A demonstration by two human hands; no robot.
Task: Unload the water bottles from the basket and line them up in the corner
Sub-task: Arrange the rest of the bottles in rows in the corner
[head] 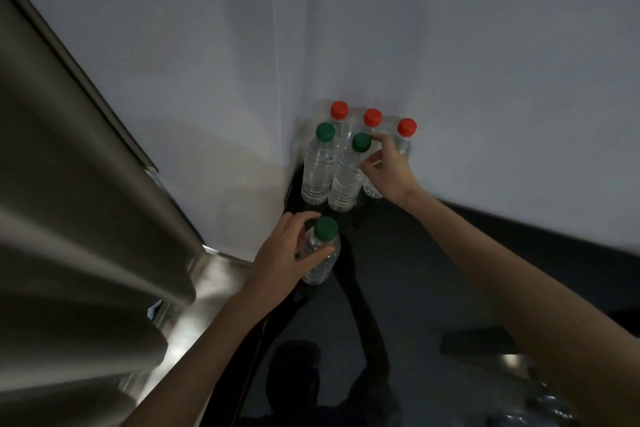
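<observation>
Clear water bottles stand in the corner where two white walls meet. Three red-capped bottles [372, 117] form the back row against the wall. In front of them stand two green-capped bottles, one on the left [318, 163] and one to its right [348, 177]. My right hand [388, 166] touches the neck of that right green-capped bottle, fingers curled around it. Nearer to me, my left hand [287, 253] grips another green-capped bottle [323, 253] around its shoulder, upright, just above or on the dark floor. The basket is not clearly visible.
A large stainless steel appliance [79, 218] fills the left side, close to the corner. The dark glossy floor [433, 288] reflects me. A dark flat object [478, 343] and crinkled plastic [540, 406] lie at the lower right.
</observation>
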